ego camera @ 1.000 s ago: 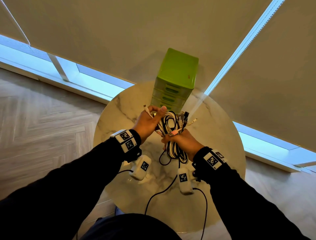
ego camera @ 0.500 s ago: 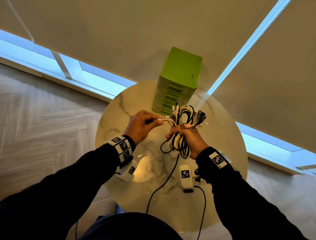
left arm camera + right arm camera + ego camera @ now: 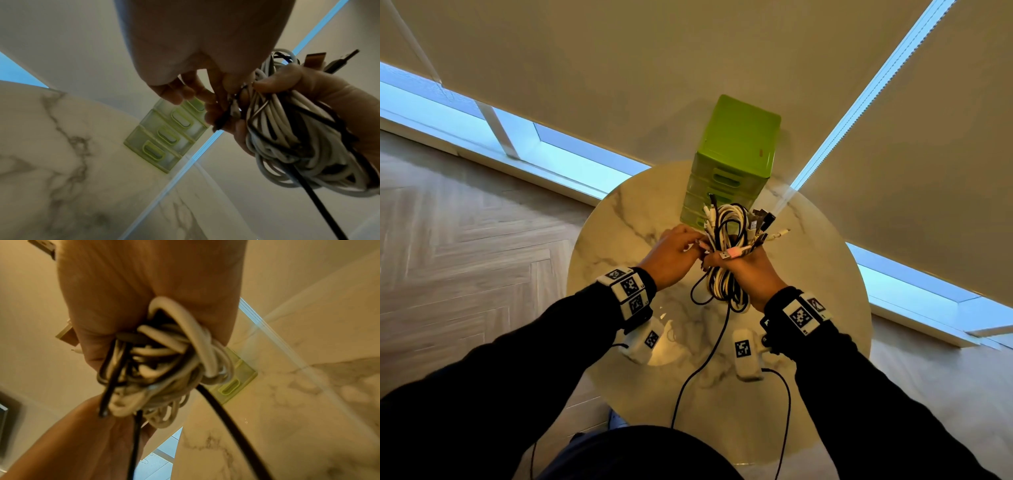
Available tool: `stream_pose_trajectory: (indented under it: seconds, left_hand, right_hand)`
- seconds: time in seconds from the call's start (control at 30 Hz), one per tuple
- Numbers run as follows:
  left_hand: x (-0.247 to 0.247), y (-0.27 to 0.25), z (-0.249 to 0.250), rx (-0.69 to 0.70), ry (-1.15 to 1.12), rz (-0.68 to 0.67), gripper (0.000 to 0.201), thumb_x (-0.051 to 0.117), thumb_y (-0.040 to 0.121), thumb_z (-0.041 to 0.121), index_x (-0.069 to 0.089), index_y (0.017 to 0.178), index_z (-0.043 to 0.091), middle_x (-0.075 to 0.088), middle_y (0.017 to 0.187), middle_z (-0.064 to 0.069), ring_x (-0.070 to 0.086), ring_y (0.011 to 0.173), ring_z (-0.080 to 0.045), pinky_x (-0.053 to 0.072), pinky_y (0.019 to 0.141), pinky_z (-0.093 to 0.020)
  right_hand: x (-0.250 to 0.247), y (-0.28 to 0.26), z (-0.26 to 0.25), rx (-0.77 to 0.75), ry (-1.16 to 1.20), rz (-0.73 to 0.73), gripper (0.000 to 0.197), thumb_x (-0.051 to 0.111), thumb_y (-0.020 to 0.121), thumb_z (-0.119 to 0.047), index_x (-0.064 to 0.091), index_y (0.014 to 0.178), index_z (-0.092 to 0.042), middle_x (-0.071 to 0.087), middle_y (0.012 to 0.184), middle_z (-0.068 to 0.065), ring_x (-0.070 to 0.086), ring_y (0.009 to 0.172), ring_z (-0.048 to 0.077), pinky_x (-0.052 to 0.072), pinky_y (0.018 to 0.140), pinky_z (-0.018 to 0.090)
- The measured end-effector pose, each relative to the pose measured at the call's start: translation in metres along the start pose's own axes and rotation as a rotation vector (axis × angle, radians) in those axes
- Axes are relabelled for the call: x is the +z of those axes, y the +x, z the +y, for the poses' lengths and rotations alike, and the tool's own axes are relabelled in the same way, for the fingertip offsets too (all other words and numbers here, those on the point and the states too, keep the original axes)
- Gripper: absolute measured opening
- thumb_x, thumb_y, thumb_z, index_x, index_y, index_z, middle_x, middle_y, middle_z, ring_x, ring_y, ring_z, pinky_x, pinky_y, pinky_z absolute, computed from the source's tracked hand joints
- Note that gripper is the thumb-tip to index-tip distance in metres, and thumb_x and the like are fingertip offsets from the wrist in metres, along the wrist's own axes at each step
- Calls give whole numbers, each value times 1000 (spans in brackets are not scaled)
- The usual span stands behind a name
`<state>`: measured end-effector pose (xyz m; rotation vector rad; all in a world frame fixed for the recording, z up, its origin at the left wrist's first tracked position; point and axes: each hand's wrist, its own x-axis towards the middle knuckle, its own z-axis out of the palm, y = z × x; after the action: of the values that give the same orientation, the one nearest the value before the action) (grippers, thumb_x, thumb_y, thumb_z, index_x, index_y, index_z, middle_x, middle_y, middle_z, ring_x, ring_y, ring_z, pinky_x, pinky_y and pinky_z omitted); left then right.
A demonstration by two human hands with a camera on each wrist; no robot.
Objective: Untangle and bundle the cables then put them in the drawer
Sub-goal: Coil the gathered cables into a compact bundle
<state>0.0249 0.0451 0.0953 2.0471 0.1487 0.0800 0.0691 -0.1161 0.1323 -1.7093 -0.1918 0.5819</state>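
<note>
right hand (image 3: 748,274) clenched round coiled cables (image 3: 726,246) above marble worktop (image 3: 619,233); left hand (image 3: 671,255) pinching a strand beside it, near green drawer unit (image 3: 736,150)

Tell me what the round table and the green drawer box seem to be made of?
Round veined table: looks like polished marble or a marble-look top, with grey veins and glare. Green drawer box: likely plastic, with smooth moulded handle slots and translucent fronts.

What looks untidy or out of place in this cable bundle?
Plug ends splay out of the cable bundle in the right hand; one black loop hangs loose. The left hand pinches a strand.
</note>
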Motion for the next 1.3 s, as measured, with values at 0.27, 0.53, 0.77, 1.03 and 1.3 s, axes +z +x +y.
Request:
stream_pose_trajectory:
  seconds: [0.27, 0.53, 0.77, 1.03, 1.3]
  left_hand:
    - [-13, -2, -11, 113, 355, -37, 18, 62, 95, 43, 75, 107, 41, 52, 124, 10, 32, 114, -18, 27, 98, -38]
    - [0, -13, 4, -301, -575, -100, 28, 57, 101, 37, 68, 116, 17, 71, 106, 4, 67, 98, -8, 51, 86, -24]
    - [29, -59, -1, -446, -658, -579, 66, 30, 98, 65, 68, 111, 14, 58, 76, -1, 58, 69, -19, 55, 80, -35]
    - [-15, -56, -19, -337, -338, -369, 48, 66, 87, 57, 58, 68, 14, 41, 68, -5, 37, 62, -20, 35, 58, -28]
    - [-53, -37, -36, -289, -97, 77, 57, 75, 75, 67, 40, 65, 23, 37, 61, 7, 36, 61, -13, 34, 63, -33]
  right_hand:
    - [-2, -4, -10, 198, 238, -163, 22, 63, 86, 10, 67, 108, 13, 70, 100, 30, 72, 86, 36, 60, 74, 37]
    - [6, 2, -6, 186, 298, -38, 13, 67, 83, 4, 70, 96, 6, 68, 84, 24, 68, 75, 32, 58, 74, 41]
    - [-20, 15, -20, 146, 343, 19, 15, 63, 87, -1, 70, 74, 1, 67, 83, 25, 61, 82, 36, 52, 78, 46]
    - [-40, 5, -30, 140, 266, -110, 13, 56, 89, -1, 64, 81, 5, 68, 77, 21, 69, 75, 31, 58, 71, 36]
    - [-38, -9, -40, 211, -39, -336, 9, 66, 85, 4, 69, 92, 9, 68, 80, 27, 69, 69, 33, 59, 67, 38]
